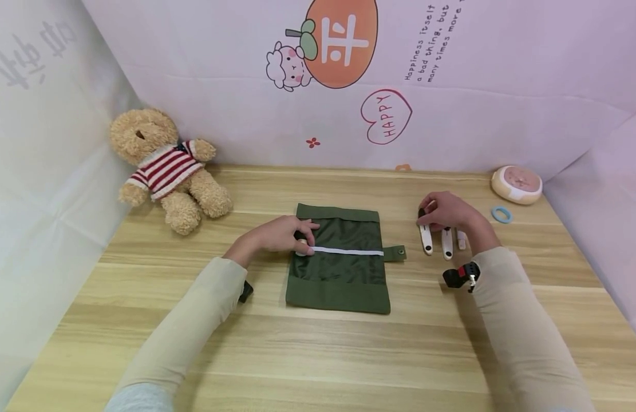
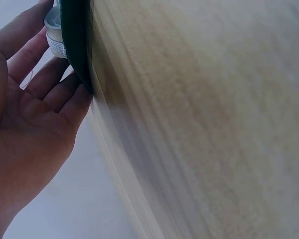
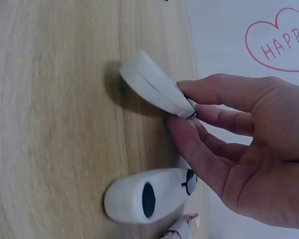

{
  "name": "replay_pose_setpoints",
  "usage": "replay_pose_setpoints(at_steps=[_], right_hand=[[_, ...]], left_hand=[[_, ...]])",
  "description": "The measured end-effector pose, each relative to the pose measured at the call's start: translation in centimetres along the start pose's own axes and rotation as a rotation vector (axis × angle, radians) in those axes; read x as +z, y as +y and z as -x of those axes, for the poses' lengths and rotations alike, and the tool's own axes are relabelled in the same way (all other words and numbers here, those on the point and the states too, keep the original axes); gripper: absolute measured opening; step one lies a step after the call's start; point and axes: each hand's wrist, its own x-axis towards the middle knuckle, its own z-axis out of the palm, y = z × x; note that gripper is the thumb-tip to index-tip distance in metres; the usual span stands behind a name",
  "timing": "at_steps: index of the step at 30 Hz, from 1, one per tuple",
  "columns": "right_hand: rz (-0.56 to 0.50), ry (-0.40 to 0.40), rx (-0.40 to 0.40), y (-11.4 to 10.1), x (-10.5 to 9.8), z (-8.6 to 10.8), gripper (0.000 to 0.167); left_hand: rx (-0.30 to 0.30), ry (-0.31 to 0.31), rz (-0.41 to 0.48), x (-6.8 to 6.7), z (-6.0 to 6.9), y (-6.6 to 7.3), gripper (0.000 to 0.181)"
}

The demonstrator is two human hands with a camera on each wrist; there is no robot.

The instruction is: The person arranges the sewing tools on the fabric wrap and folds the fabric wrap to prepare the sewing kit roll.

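Note:
A dark green fabric pouch (image 1: pixel 343 294) lies unfolded, with a white elastic strip (image 1: pixel 348 251) across its middle and a snap tab (image 1: pixel 395 253) on its right. At the pouch's left edge, my left hand (image 1: pixel 279 234) holds a small whitish ribbed roll (image 2: pixel 56 42) between thumb and fingers, beside the strip's end. My right hand (image 1: pixel 451 210) pinches the black end of a slim white tool (image 3: pixel 152 82), tilted with its white end toward the table. Close by lies a similar white tool (image 3: pixel 129 196) with a black oval. The tools' exact kind is unclear.
A small whitish piece (image 1: pixel 461 239) lies right of the tools. Farther right are a light blue ring (image 1: pixel 501 214) and a rounded pink-and-cream case (image 1: pixel 518 184). A teddy bear (image 1: pixel 165 169) in a striped shirt leans at the back left. A printed white cloth (image 1: pixel 235 126) hangs behind the table.

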Motion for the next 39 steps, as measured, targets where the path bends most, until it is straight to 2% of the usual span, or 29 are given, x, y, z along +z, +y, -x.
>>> replay_pose_setpoints(at_steps=[5,20,26,33,39], right_hand=[[0.001,0.008,-0.014,-0.3,0.1,0.0,0.048],[-0.135,0.104,-0.031,0.5,0.7,-0.5,0.053],[-0.251,0.113,-0.037,-0.2,1.3,-0.6,0.052],[-0.287,0.12,-0.071,-1.2,1.7,-0.6,0.052],[-0.375,0.111,-0.113,-2.3,2.2,-0.7,0.052]], left_hand=[[0.002,-0.004,0.01,0.0,0.0,0.0,0.009],[-0.011,0.002,0.02,0.0,0.2,0.3,0.008],[-0.011,0.001,0.026,0.0,0.2,0.3,0.007],[-0.016,-0.001,0.037,0.0,0.1,0.3,0.007],[-0.02,0.009,0.029,0.1,0.2,0.3,0.008]])
